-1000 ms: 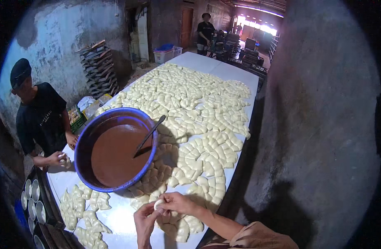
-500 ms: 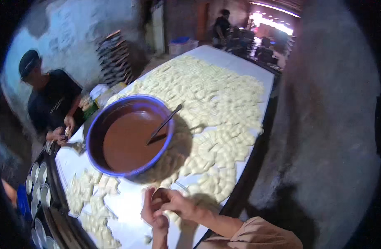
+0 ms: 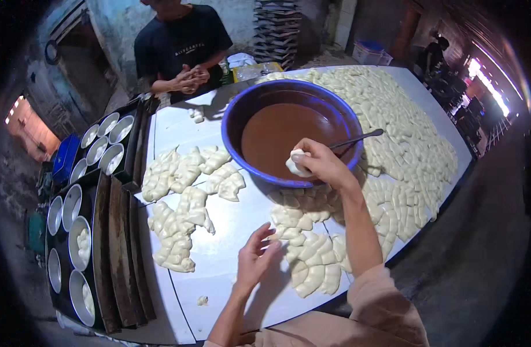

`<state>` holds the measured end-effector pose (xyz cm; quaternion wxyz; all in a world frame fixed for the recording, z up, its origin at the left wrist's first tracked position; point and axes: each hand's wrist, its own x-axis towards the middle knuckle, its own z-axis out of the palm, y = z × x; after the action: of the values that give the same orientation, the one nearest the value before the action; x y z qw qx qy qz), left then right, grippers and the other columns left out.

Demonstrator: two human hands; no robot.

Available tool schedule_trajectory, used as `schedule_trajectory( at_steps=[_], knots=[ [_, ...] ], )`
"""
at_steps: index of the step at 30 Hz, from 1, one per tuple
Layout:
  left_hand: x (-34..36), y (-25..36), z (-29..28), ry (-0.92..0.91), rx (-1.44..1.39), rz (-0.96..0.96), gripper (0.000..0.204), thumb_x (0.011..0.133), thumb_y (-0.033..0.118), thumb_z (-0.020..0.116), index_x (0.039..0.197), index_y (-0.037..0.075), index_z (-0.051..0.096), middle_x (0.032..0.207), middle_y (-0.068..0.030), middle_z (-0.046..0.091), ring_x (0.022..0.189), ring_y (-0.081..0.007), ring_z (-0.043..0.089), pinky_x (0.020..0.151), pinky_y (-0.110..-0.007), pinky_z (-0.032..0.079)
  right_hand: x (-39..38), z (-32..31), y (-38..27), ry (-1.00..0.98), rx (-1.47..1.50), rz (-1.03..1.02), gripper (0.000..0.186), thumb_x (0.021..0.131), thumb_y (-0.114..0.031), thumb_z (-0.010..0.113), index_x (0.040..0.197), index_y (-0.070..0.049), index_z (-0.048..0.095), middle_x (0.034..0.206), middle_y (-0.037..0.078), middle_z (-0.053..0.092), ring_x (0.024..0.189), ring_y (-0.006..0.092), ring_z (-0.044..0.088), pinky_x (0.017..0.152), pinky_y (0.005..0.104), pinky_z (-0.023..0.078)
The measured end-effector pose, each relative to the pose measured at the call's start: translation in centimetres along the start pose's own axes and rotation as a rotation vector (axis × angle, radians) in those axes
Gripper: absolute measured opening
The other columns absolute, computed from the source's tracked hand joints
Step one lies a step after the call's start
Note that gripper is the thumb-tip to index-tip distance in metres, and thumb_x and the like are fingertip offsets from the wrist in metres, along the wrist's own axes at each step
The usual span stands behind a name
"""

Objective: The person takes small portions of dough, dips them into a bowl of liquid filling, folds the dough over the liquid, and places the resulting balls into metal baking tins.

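Note:
My right hand (image 3: 323,163) is closed on a pale dough piece (image 3: 298,166), held over the near rim of a blue basin (image 3: 233,151). Brown liquid (image 3: 283,130) partly fills the basin, and a dark-handled spoon (image 3: 361,137) leans on its right side. Lower down, my left hand (image 3: 255,258) hovers over the white table with fingers apart and nothing in it. Just right of that hand lie joined dough pieces (image 3: 314,269). More dough clumps (image 3: 176,222) rest to the left, and a small scrap (image 3: 202,301) lies near the table's front.
Black trays with round metal tins (image 3: 80,243) line the table's left side, some tins holding dough. Across the table a person in a black shirt (image 3: 181,49) stands with hands together. Many dough pieces (image 3: 404,133) cover the far right. Stacked trays (image 3: 277,32) stand behind.
My hands were together over the table; now they are apart, the right one raised to the basin with dough. The view has swung left, and the person opposite now stands more upright.

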<state>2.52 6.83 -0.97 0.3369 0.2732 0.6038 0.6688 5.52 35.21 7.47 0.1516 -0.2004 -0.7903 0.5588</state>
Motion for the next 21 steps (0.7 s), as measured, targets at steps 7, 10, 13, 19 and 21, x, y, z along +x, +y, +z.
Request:
schedule_trajectory(
  at_steps=[7, 10, 13, 19, 21],
  knots=[
    [-1.3, 1.0, -2.7, -0.067, 0.178, -0.199, 0.046, 0.094, 0.023, 0.068, 0.133, 0.001, 0.056, 0.122, -0.0135, 0.066, 0.103, -0.0177, 0.065, 0.087, -0.031, 0.052, 4.9, 1.4, 3.1, -0.467, -0.842, 0.036, 0.032, 0.085, -0.028, 0.057, 0.096, 0.001, 0.065, 0.092, 0.016, 0.07, 0.084, 0.0289, 0.068, 0.079, 0.0402, 0.051],
    [-1.3, 2.0, -3.1, -0.133, 0.195, -0.253, 0.046, 0.094, 0.023, 0.068, 0.133, 0.001, 0.057, 0.122, -0.0139, 0.065, 0.103, -0.019, 0.065, 0.087, -0.032, 0.052, 4.5, 0.9, 1.1, -0.311, -0.375, 0.12, 0.029, 0.086, -0.027, 0.058, 0.094, 0.0, 0.065, 0.093, 0.013, 0.07, 0.08, 0.0253, 0.067, 0.076, 0.0395, 0.052],
    [-0.2, 1.8, -2.6, -0.134, 0.12, -0.273, 0.047, 0.094, 0.024, 0.068, 0.133, 0.0, 0.056, 0.123, -0.0148, 0.065, 0.104, -0.0201, 0.065, 0.089, -0.032, 0.051, 5.7, 0.7, 2.5, -0.274, -0.07, 0.286, 0.029, 0.085, -0.026, 0.062, 0.1, -0.002, 0.068, 0.09, 0.009, 0.07, 0.078, 0.0202, 0.065, 0.073, 0.038, 0.052],
    [0.6, 2.7, -1.7, -0.184, 0.122, -0.244, 0.045, 0.096, 0.025, 0.067, 0.133, 0.003, 0.057, 0.124, -0.0128, 0.065, 0.106, -0.0188, 0.064, 0.091, -0.033, 0.05, 6.1, 3.3, 2.9, -0.285, -0.667, 0.168, 0.036, 0.083, -0.03, 0.061, 0.104, -0.003, 0.071, 0.097, 0.015, 0.071, 0.092, 0.0306, 0.068, 0.085, 0.0428, 0.05],
    [0.6, 2.5, -1.8, -0.173, 0.105, -0.241, 0.045, 0.095, 0.026, 0.067, 0.133, 0.003, 0.057, 0.123, -0.0125, 0.065, 0.106, -0.0186, 0.064, 0.091, -0.033, 0.05, 6.2, 2.0, 3.2, -0.256, -0.144, 0.193, 0.028, 0.087, -0.025, 0.063, 0.097, 0.001, 0.068, 0.089, 0.01, 0.069, 0.079, 0.0223, 0.067, 0.074, 0.037, 0.054]
  ],
)
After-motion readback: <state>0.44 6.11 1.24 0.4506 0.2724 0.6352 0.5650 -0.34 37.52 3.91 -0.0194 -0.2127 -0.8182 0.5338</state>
